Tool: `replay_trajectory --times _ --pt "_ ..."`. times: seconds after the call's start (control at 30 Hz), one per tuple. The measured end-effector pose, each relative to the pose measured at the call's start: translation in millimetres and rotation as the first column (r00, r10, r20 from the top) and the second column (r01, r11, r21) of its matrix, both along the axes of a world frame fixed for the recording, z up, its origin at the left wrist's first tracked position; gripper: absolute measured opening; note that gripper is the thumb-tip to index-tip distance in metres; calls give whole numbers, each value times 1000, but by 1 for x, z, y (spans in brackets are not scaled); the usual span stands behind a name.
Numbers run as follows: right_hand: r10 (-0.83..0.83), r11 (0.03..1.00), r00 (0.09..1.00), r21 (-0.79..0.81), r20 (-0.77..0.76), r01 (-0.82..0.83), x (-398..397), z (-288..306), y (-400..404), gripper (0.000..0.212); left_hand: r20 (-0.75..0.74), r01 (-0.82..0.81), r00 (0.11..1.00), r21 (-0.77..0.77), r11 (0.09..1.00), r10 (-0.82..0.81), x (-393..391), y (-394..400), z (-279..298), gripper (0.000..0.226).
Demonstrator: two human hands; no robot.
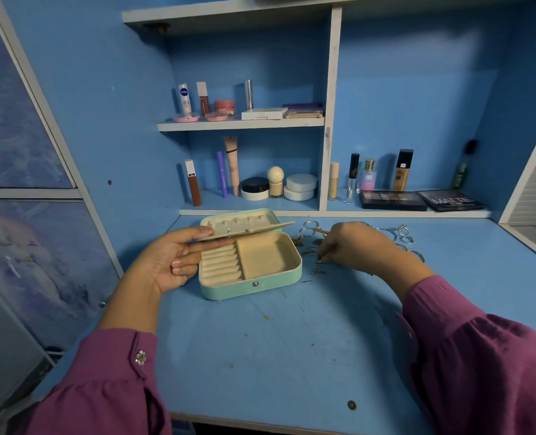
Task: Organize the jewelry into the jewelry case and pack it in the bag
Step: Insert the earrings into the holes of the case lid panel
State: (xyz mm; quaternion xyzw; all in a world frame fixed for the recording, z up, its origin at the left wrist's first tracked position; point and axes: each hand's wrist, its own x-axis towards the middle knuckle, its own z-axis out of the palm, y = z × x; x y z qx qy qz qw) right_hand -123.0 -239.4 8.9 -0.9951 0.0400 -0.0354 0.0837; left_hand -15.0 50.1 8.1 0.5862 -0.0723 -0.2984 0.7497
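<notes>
On the blue desk (260, 356), close to the shelves, the mint jewelry case (254, 271) sits open, its cream ring rolls on the left and a bare compartment on the right. The left hand (172, 262) steadies it, thumb and forefinger pinching the inner flap (254, 231) at its left end, the other fingers loosely curled beside the case. Just right of the case lies the scattered jewelry (398, 237); the right hand (354, 246) reaches down into it, fingertips pinched together on a small piece (319, 259). Makeup (254, 186) lines the shelves behind.
</notes>
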Motion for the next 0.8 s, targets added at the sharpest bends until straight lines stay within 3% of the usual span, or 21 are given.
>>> replay_trajectory --times 0.27,0.43,0.8 --pt "21 989 1000 144 -8 -20 -7 8 3 11 -11 -32 999 31 999 32 4 -1 -4 10" --pt "19 996 995 84 -97 -11 -12 12 7 13 -30 -39 999 52 998 41 6 -1 -6 12" --pt "-5 999 997 34 -80 7 -12 9 8 13 -34 -28 999 45 999 30 7 -1 -8 11"
